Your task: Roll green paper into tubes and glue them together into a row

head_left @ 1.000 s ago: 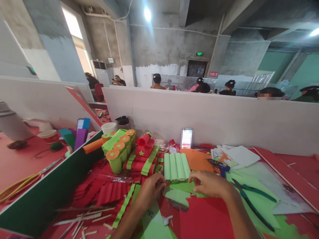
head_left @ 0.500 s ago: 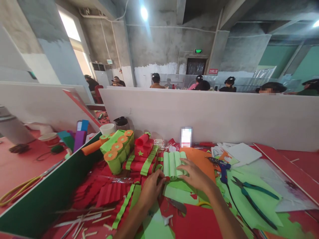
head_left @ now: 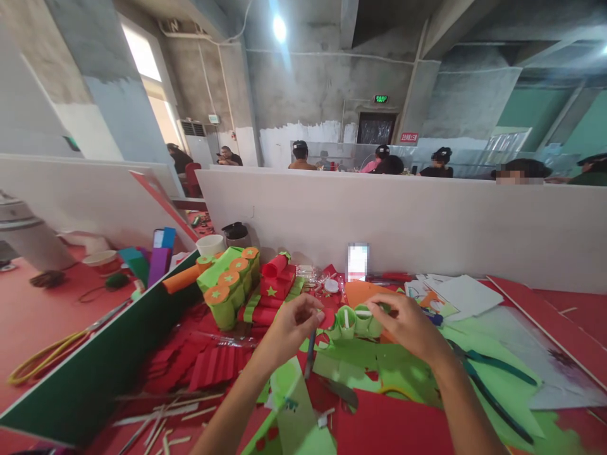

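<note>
My left hand (head_left: 294,328) pinches a small red paper disc (head_left: 327,318) between thumb and forefinger. That disc is held against the left end of a row of green paper tubes (head_left: 347,323). The tubes are tilted so that their open ends face me, and white strips show inside some of them. My right hand (head_left: 405,325) grips the right end of the row, its thumb and fingertips closed at the tube rims. Green paper sheets (head_left: 348,363) lie under the tubes, and a red sheet (head_left: 391,420) is nearer to me.
Left stand a green-orange paper model (head_left: 226,281) and a red paper model (head_left: 277,287) with a star. Pliers (head_left: 497,385) lie right. A blue glue gun (head_left: 432,316) is partly hidden by my right hand. A white partition (head_left: 403,221) runs behind; people sit beyond.
The green tubes have been tipped up so their open ends now face me. Both hands have risen slightly, and the left has brought the red disc up to the tube ends.
</note>
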{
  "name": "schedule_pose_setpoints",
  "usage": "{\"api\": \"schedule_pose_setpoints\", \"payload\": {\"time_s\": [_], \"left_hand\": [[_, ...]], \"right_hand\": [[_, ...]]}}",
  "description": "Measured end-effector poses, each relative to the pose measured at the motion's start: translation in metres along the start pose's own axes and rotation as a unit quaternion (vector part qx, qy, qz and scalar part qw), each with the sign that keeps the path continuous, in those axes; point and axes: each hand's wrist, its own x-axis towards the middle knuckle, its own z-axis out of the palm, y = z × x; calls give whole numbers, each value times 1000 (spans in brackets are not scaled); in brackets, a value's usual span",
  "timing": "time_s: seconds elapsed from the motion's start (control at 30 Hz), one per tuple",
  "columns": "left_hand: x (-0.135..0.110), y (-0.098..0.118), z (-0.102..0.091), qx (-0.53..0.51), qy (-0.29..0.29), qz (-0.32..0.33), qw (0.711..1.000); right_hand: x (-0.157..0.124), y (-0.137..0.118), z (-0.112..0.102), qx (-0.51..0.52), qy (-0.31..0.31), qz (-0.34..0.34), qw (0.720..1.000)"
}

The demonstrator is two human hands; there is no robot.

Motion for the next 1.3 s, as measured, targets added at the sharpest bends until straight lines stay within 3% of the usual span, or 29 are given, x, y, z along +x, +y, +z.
{"api": "schedule_pose_setpoints", "payload": {"time_s": [0.17, 0.33, 0.6, 0.77, 1.13, 1.3], "left_hand": [[14, 21, -8, 9, -112, -20, 993], [21, 19, -5, 1, -175, -45, 984], [24, 16, -2, 56, -149, -39, 986], [21, 16, 1, 67, -177, -44, 981], [19, 14, 3, 80, -166, -23, 983], [17, 17, 1, 117, -172, -47, 977]], "right_hand": [[-4, 9, -7, 12, -47, 37, 998], [-5, 13, -7, 8, -66, 43, 997], [-6, 14, -10, 15, -92, 68, 993], [-7, 16, -13, 16, -104, 68, 992], [-9, 21, -16, -13, -136, 53, 989], [-9, 22, -16, -8, -139, 50, 989]]}}
